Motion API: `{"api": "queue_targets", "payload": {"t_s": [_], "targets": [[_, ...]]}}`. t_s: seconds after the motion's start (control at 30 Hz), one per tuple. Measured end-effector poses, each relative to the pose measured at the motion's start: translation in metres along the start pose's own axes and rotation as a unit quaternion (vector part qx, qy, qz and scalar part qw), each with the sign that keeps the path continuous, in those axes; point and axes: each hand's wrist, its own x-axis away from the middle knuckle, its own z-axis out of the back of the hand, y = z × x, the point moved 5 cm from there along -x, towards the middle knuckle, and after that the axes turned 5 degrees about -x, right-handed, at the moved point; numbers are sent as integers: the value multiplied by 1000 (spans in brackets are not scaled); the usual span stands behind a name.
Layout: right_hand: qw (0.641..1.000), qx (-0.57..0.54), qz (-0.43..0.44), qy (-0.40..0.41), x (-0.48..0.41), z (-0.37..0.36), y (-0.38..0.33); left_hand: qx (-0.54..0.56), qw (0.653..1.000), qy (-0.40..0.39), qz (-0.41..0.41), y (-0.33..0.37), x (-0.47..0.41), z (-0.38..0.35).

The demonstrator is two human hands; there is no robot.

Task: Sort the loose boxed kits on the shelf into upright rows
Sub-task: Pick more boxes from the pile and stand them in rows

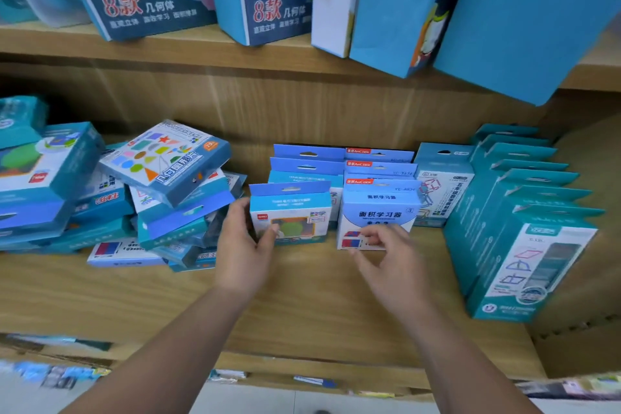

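Since the wooden shelf carries both sorted and unsorted stock, layout is noted first: a long teal row stands upright at the right, hang-tabs up and faces forward, probably so titles read. A jumbled pile of flat kits lies heaped at the left. Short upright rows stand between them. The left hand grips the front boxed kit, thumb on its face, standing it at the head of its row. The right hand sits at the lower front of the area-learning box, likely squaring it. Its fingers are blurred, so its grip cannot be told.
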Motion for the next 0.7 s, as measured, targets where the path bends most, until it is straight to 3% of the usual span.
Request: {"api": "queue_targets", "payload": {"t_s": [0.27,0.7], "targets": [[999,7,-14,-44,-6,0,14,-73,997,-9,10,12,-19,-36],[991,2,-60,-119,-37,-1,21,-81,996,-33,17,4,-39,-44]]}}
